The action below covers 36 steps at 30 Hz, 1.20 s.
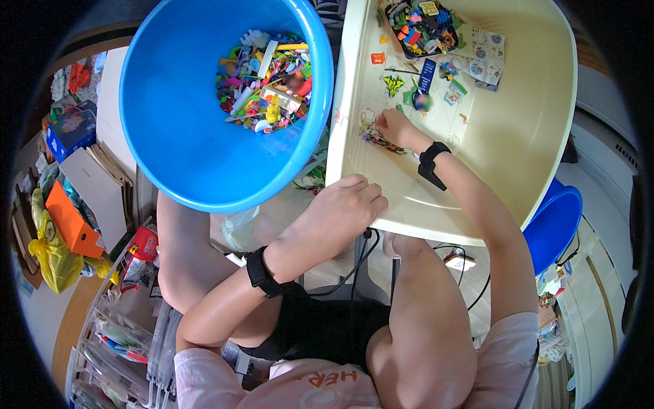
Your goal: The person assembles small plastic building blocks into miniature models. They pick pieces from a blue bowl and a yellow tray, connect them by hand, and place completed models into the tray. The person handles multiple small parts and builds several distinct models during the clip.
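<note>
At the near left corner of a cream plastic tub [558,102], my left hand [351,201] is curled over the rim. My right hand [398,129] reaches down inside this tub, its fingers pinched together at a small heap of thin, multicoloured, stringy pieces [383,140]. What sits between those fingertips is too small to make out. Beyond it on the tub floor lie a dark blue printed tag [427,76], a yellow-green patterned piece [393,85], a small clear packet [455,92] and an orange-red piece [378,58].
To the left stands a round blue basin [146,102] with a pile of small mixed toys and trinkets [269,85]. A black tray of small pieces [422,27] and a patterned paper sheet [488,54] lie at the tub's far end. Dark cables [354,269] hang beneath the tub's near edge.
</note>
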Tool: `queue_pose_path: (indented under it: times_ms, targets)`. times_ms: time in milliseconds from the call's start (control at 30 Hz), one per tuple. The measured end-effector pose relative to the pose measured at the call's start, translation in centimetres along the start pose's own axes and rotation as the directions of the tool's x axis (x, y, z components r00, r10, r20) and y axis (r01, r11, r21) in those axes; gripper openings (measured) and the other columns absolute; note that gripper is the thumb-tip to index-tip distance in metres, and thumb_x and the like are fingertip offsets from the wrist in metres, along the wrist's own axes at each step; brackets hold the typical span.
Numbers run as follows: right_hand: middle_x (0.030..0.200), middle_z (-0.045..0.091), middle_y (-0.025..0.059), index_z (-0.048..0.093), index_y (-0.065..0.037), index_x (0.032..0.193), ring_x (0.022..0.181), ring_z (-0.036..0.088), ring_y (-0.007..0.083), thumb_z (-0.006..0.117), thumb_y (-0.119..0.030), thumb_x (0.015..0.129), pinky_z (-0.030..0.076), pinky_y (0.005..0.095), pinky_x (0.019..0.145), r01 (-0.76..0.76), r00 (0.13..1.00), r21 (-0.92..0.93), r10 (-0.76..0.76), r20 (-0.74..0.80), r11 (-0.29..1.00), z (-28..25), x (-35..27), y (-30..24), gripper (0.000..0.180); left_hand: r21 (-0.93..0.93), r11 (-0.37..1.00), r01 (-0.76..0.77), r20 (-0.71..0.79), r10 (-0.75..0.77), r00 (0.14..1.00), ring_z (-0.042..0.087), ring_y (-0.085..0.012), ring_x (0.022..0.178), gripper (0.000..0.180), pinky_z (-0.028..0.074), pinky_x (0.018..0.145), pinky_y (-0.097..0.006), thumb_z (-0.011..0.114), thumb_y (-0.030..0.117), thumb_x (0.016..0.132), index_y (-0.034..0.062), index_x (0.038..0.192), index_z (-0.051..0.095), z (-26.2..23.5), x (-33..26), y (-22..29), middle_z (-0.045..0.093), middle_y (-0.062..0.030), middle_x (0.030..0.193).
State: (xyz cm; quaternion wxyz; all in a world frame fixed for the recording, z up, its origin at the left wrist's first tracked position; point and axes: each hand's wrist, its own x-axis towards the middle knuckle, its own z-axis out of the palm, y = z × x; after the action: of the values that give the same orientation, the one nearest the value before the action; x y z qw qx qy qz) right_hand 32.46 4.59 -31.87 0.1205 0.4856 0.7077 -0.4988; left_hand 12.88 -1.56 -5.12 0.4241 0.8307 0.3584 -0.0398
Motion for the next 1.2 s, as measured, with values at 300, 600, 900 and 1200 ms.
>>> queue_pose_path:
  times_ms: [300,600,900,1200]
  targets:
    - [0.097,0.060,0.0180,0.060,0.001,0.102,0.095,0.058,0.0361,0.056,0.006,0.075,0.048,0.0370,0.085,0.314,0.921,-0.002,-0.305,-0.243,0.949,-0.5,1.6,-0.3,0.028,0.006,1.000,-0.012,-0.029,0.012,1.000,0.056,-0.0257,0.105,0.042,0.041,0.098,-0.035,0.072,0.006,0.068,0.0045,0.107,0.059,0.2,0.1,0.0,0.061,-0.0080,0.106]
    - [0.089,0.068,0.0168,0.065,0.002,0.095,0.085,0.065,0.0294,0.057,0.002,0.077,0.051,0.0353,0.074,0.011,0.999,0.266,-0.019,0.029,0.964,0.8,-0.1,2.0,0.019,0.018,1.000,0.003,-0.002,-0.003,1.000,0.057,-0.0247,0.104,0.039,0.042,0.097,-0.034,0.070,0.008,0.069,0.0045,0.107,0.059,0.1,0.2,0.0,0.061,-0.0078,0.105]
    - [0.089,0.065,0.0238,0.064,0.002,0.093,0.083,0.064,0.0380,0.057,-0.005,0.078,0.051,0.0410,0.073,-0.242,0.964,-0.003,0.240,-0.117,0.970,-0.7,-3.4,3.8,0.018,0.019,0.999,0.031,0.026,-0.031,0.999,0.056,-0.0253,0.109,0.040,0.039,0.102,-0.035,0.069,0.007,0.071,0.0049,0.109,0.058,0.1,0.2,0.1,0.061,-0.0084,0.109]
    - [0.086,0.064,0.0079,0.064,-0.001,0.103,0.074,0.062,0.0181,0.058,-0.015,0.085,0.052,0.0333,0.068,-0.465,0.881,0.728,0.349,0.320,0.505,-0.6,-3.2,4.0,0.024,-0.004,0.999,0.032,0.049,-0.032,0.998,0.056,-0.0261,0.110,0.045,0.038,0.103,-0.036,0.072,0.009,0.069,0.0044,0.112,0.057,-0.1,0.2,0.1,0.060,-0.0090,0.111]
